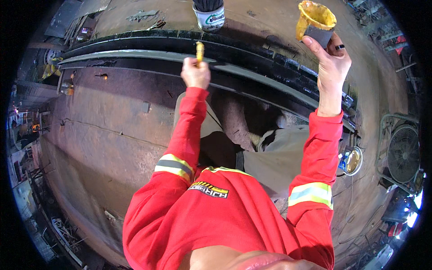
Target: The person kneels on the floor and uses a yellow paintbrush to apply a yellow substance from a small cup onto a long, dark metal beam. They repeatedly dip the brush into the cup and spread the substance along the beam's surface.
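Note:
My left hand (pixel 196 74) is closed round the yellow, paint-smeared handle of what looks like a paintbrush (pixel 200 51). Its bristles are hidden. The hand is over a long steel beam (pixel 265 77), dark with a lighter grey strip along it; I cannot tell whether the brush touches it. Raised at the far right, my right hand (pixel 333 60) grips a paint cup (pixel 320 37), its thumb against the grey side. Thick yellow paint coats the cup's rim and inside and runs down its left side. A dark ring is on one finger.
Beyond the beam stands a white bucket (pixel 210 19) holding dark, thin pieces. An open tin (pixel 353 161) is beside my right arm, and a large floor fan (pixel 403 153) stands farther right. A cable (pixel 121 133) crosses the brown floor at left. Scrap metal (pixel 67 234) lies at lower left.

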`<state>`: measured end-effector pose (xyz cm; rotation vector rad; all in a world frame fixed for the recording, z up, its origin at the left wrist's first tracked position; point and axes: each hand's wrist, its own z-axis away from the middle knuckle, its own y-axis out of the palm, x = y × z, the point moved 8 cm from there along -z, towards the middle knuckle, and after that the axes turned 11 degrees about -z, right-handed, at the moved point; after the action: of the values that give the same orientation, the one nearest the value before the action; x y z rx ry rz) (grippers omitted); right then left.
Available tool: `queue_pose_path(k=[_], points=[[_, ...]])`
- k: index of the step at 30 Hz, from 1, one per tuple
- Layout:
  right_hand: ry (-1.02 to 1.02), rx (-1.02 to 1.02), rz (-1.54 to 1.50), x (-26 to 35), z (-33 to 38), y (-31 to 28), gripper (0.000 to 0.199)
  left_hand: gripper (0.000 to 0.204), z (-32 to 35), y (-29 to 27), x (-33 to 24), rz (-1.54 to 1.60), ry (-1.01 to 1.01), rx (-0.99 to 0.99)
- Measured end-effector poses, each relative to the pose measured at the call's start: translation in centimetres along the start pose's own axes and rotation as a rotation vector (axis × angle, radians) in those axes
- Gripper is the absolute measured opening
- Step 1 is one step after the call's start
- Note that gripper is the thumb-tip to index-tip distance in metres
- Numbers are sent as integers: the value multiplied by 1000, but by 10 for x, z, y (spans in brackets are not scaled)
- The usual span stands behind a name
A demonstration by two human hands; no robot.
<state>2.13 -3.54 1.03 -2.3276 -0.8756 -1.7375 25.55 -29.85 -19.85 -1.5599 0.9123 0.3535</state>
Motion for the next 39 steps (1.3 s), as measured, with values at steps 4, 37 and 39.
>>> queue_pose_path(k=[4, 37, 39], points=[[13, 9, 7, 1, 3, 8, 45, 17, 57, 51, -54, 181, 173, 230], [-8, 23, 37, 12, 6, -22, 49, 19, 132, 64, -132, 267, 314, 632], [-5, 45, 51, 13, 3, -26, 49, 19, 118, 64, -123, 205, 295, 564]])
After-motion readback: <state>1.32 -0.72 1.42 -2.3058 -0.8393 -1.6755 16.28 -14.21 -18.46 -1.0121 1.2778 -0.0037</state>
